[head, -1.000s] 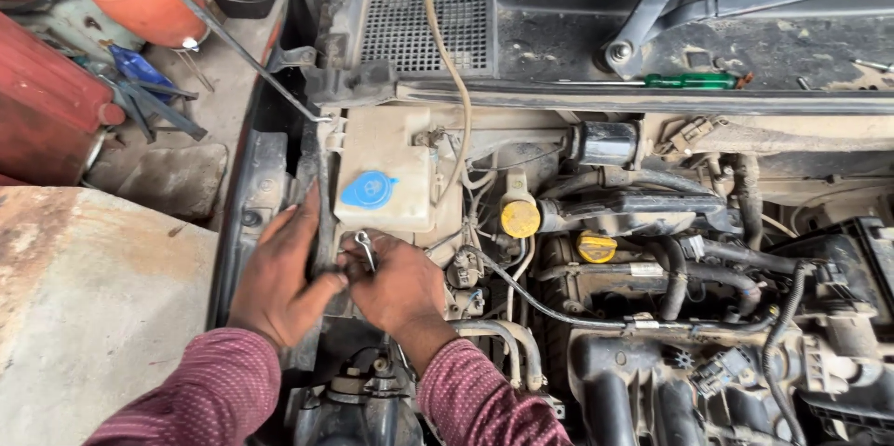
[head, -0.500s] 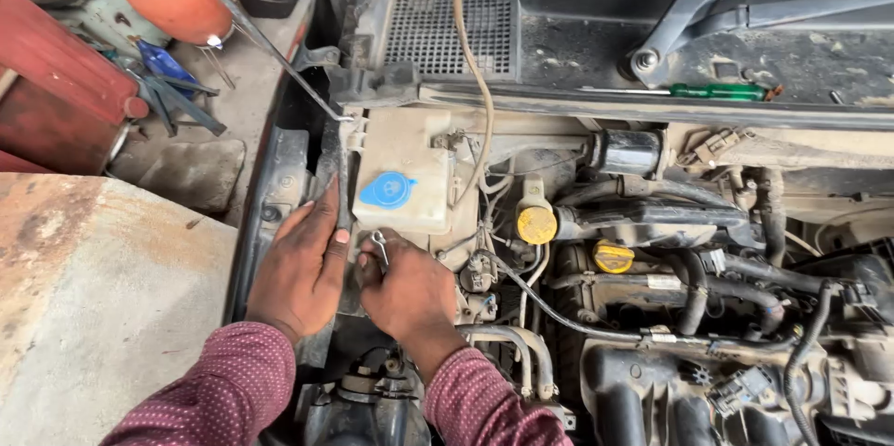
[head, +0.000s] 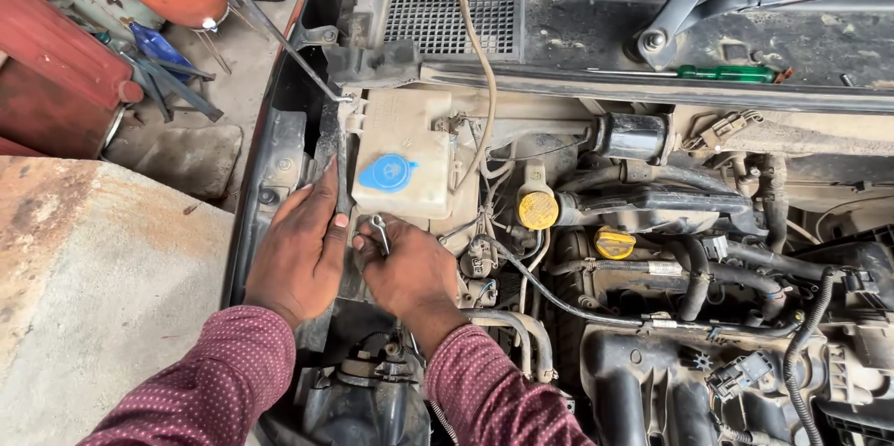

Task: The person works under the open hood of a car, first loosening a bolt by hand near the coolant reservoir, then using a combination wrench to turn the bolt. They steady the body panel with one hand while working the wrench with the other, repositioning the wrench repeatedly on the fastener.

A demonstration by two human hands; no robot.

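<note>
1. Our left hand lies flat and released on the left edge of the engine bay, fingers spread, grasping nothing.
2. Our right hand is clenched around a small metal spanner, whose ring end shows above the knuckles.
3. The spanner sits just below the cream washer reservoir with its blue cap, near the bay's left edge.
4. Two yellow caps sit further right; a green screwdriver rests along the bay's rear edge.
</note>
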